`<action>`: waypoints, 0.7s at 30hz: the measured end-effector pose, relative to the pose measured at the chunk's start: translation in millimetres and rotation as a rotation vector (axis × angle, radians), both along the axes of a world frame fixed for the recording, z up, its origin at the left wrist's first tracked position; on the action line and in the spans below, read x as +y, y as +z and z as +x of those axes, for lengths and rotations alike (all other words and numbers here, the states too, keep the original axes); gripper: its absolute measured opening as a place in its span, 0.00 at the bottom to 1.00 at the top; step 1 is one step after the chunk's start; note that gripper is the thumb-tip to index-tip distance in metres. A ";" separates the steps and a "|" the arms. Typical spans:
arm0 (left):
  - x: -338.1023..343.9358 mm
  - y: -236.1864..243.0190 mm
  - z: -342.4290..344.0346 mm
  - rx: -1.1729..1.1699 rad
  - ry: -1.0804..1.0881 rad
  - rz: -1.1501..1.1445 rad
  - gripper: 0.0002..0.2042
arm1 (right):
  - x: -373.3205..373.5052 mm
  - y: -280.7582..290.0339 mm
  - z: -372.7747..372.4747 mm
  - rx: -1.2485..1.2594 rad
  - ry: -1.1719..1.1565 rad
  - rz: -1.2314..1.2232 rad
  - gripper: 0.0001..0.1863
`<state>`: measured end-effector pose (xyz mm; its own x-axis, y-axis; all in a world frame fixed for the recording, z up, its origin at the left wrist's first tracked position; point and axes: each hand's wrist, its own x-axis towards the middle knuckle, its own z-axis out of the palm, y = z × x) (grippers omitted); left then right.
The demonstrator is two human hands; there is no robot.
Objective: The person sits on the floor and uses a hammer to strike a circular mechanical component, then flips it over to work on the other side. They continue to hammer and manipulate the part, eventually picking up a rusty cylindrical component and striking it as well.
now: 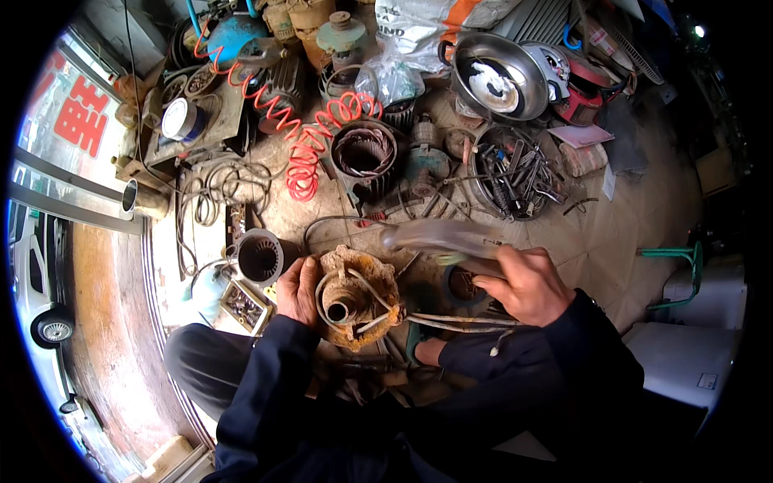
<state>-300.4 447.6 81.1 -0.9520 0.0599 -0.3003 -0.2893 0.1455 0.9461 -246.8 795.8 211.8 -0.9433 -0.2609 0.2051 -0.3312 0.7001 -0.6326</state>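
Note:
My left hand (298, 291) is closed on the left rim of a rusty, round motor end housing (360, 299). The housing has a hollow central stub, and a grey cable loops around it. Several cable ends (459, 322) run from its right side across my leg. My right hand (531, 283) grips what looks like a hammer (439, 237), smeared by motion. Its rounded end lies above and just right of the housing, apart from it. A grey, slotted motor stator (260, 256) stands just left of my left hand.
A wooden box of small parts (245, 307) sits near my left knee. Beyond are a stator with copper windings (364, 153), a red coiled hose (303, 173), a basin of tools (515, 173) and a steel pan (499, 76). A green stool (676, 266) stands at right.

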 end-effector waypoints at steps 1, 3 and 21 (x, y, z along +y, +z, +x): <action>1.5 3.9 -1.8 0.000 -0.004 0.010 0.19 | 0.2 -2.0 3.5 -0.008 0.008 -0.005 0.17; 4.1 5.2 0.1 -0.008 0.000 0.044 0.19 | 1.2 -5.9 9.5 -0.022 0.024 -0.014 0.18; -8.3 -19.1 -3.4 0.055 -0.008 -0.005 0.19 | -14.4 46.2 31.5 -0.064 -0.309 -0.066 0.13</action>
